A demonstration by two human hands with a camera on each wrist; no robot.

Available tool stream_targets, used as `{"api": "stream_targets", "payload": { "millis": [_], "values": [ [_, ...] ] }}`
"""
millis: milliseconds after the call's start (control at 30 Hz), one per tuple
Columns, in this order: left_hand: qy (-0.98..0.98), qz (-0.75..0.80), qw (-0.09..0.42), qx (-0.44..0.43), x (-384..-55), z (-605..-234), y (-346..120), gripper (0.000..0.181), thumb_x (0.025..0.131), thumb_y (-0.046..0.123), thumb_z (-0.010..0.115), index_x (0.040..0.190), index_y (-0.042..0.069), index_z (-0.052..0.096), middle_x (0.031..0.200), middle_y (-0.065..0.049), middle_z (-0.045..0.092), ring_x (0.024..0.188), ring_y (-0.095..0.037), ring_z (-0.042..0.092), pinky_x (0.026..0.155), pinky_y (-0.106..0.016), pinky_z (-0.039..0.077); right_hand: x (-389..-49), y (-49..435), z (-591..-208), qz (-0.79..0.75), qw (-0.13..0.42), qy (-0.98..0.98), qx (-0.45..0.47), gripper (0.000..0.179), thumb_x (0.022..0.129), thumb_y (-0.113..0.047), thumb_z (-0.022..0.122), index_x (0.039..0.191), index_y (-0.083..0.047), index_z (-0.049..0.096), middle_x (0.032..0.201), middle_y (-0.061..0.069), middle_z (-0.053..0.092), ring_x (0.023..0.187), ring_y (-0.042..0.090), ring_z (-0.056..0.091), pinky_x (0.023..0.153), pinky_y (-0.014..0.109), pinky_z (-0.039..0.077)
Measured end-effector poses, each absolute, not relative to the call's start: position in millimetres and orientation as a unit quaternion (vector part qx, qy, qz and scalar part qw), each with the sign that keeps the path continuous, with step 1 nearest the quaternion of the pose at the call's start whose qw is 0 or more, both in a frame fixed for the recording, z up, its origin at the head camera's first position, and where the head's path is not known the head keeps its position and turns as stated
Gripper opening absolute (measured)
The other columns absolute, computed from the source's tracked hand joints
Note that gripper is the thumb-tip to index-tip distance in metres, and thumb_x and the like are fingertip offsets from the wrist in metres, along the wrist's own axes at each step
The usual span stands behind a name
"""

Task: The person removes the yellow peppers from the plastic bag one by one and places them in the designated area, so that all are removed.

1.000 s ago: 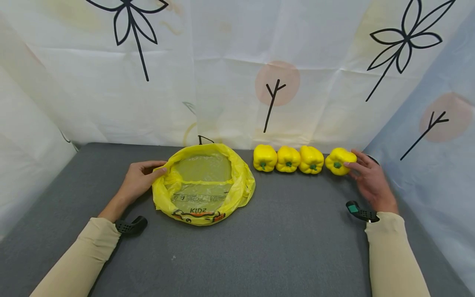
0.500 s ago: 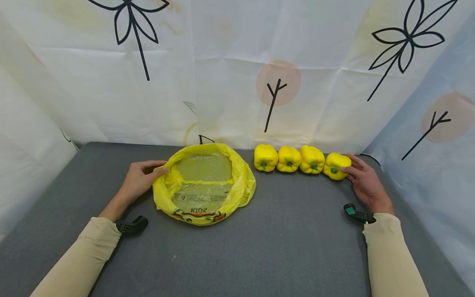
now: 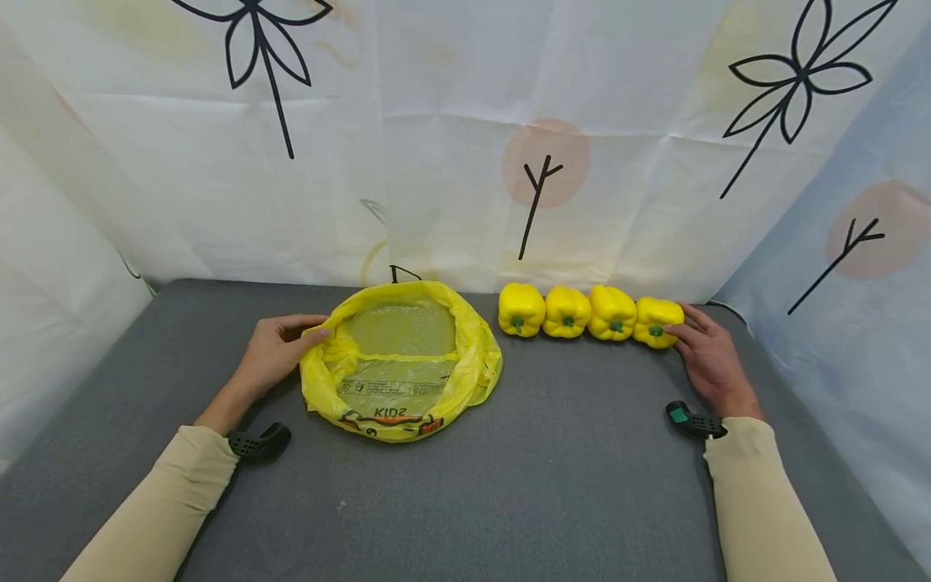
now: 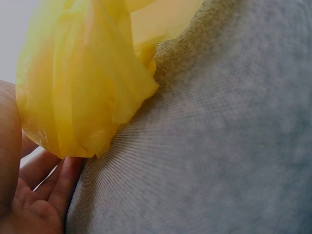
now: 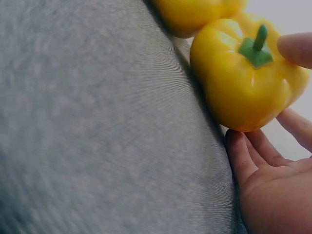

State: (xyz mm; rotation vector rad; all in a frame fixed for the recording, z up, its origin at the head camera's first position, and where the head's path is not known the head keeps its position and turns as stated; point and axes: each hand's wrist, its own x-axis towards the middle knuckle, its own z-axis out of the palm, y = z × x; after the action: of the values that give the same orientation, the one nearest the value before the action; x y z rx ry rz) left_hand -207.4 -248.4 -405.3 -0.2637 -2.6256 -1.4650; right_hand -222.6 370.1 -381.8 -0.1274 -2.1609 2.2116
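Note:
A yellow plastic bag (image 3: 476,347) with its mouth spread wide stands on the grey table, printed with "KIDZ" at its front. My left hand (image 3: 267,356) pinches its left rim between thumb and fingers; in the left wrist view the folded yellow film (image 4: 83,87) covers part of the fingers. To the right of the bag, several yellow bell peppers sit in a row, stems toward me. My right hand (image 3: 716,364) holds the rightmost bell pepper (image 3: 652,320), thumb at the front near its green stem, fingers behind and below. That pepper touches its neighbour (image 3: 611,311).
The grey table (image 3: 509,493) ends at a white printed cloth wall (image 3: 451,162) just behind the peppers. Another cloth (image 3: 865,347) rises along the right side, close to my right hand. Dark straps with wrist devices sit on both wrists.
My right hand has moved left, bringing the rightmost pepper up against the row and closing the gap. The left hand and the bag have stayed in place.

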Motion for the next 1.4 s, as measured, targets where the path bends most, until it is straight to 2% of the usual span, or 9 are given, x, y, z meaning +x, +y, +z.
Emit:
{"api": "stream_targets", "payload": {
  "millis": [133, 333, 533, 900, 1167, 1300, 1400],
  "values": [
    [-0.867, -0.487, 0.061, -0.089, -207.6, -405.7, -248.5, 0.046, 0.102, 0.034, 0.064, 0.133, 0.0, 0.066, 0.127, -0.024, 0.066, 0.094, 0.005, 0.06, 0.076, -0.014, 0.052, -223.4, 366.9, -382.8, 0.71, 0.034, -0.703, -0.043, 0.076, 0.103, -0.017, 0.063, 0.163, -0.005, 0.017, 0.158, 0.013, 0.027, 0.141, 0.02, 0.029, 0.12, 0.029, 0.024],
    [-0.868, -0.484, 0.065, -0.091, -209.2, -406.7, -249.2, 0.046, 0.102, 0.034, 0.064, 0.133, 0.0, 0.066, 0.126, -0.022, 0.066, 0.094, 0.006, 0.06, 0.076, -0.013, 0.051, -226.7, 362.1, -382.0, 0.682, 0.031, -0.729, -0.046, 0.071, 0.107, -0.02, 0.055, 0.162, -0.003, 0.014, 0.168, 0.014, 0.014, 0.146, 0.021, 0.024, 0.122, 0.032, 0.021],
    [-0.867, -0.484, 0.066, -0.093, -210.3, -406.6, -250.4, 0.046, 0.102, 0.034, 0.064, 0.133, 0.0, 0.066, 0.126, -0.023, 0.066, 0.094, 0.006, 0.06, 0.076, -0.013, 0.052, -231.6, 359.6, -381.3, 0.685, 0.023, -0.725, -0.061, 0.066, 0.109, -0.021, 0.05, 0.163, -0.004, 0.015, 0.167, 0.012, 0.015, 0.145, 0.02, 0.024, 0.122, 0.033, 0.02],
    [-0.867, -0.488, 0.058, -0.087, -209.1, -405.8, -249.6, 0.047, 0.102, 0.035, 0.064, 0.134, 0.0, 0.066, 0.128, -0.022, 0.066, 0.094, 0.006, 0.06, 0.076, -0.013, 0.052, -232.2, 360.4, -383.2, 0.699, 0.024, -0.713, -0.057, 0.066, 0.108, -0.019, 0.051, 0.163, -0.004, 0.016, 0.163, 0.011, 0.021, 0.141, 0.021, 0.027, 0.117, 0.028, 0.026],
    [-0.867, -0.487, 0.06, -0.086, -208.0, -403.7, -249.6, 0.045, 0.102, 0.032, 0.064, 0.135, 0.001, 0.065, 0.128, -0.023, 0.066, 0.094, 0.006, 0.059, 0.077, -0.013, 0.051, -231.8, 359.7, -384.3, 0.679, 0.025, -0.732, -0.051, 0.068, 0.108, -0.019, 0.051, 0.163, -0.004, 0.014, 0.167, 0.013, 0.014, 0.144, 0.021, 0.025, 0.12, 0.032, 0.022],
    [-0.866, -0.488, 0.061, -0.089, -208.6, -405.2, -250.5, 0.044, 0.103, 0.029, 0.064, 0.135, 0.0, 0.064, 0.128, -0.023, 0.066, 0.093, 0.007, 0.059, 0.076, -0.012, 0.051, -230.6, 360.3, -383.2, 0.693, 0.027, -0.719, -0.041, 0.07, 0.107, -0.018, 0.054, 0.163, -0.004, 0.014, 0.165, 0.012, 0.017, 0.142, 0.02, 0.027, 0.119, 0.03, 0.024],
    [-0.865, -0.489, 0.063, -0.091, -208.4, -405.3, -250.2, 0.043, 0.103, 0.028, 0.065, 0.136, 0.0, 0.064, 0.127, -0.023, 0.066, 0.092, 0.008, 0.059, 0.076, -0.012, 0.051, -228.3, 360.3, -381.8, 0.708, 0.028, -0.705, -0.039, 0.071, 0.107, -0.017, 0.053, 0.163, -0.005, 0.012, 0.167, 0.01, 0.011, 0.145, 0.019, 0.023, 0.121, 0.03, 0.02]
  ]
}}
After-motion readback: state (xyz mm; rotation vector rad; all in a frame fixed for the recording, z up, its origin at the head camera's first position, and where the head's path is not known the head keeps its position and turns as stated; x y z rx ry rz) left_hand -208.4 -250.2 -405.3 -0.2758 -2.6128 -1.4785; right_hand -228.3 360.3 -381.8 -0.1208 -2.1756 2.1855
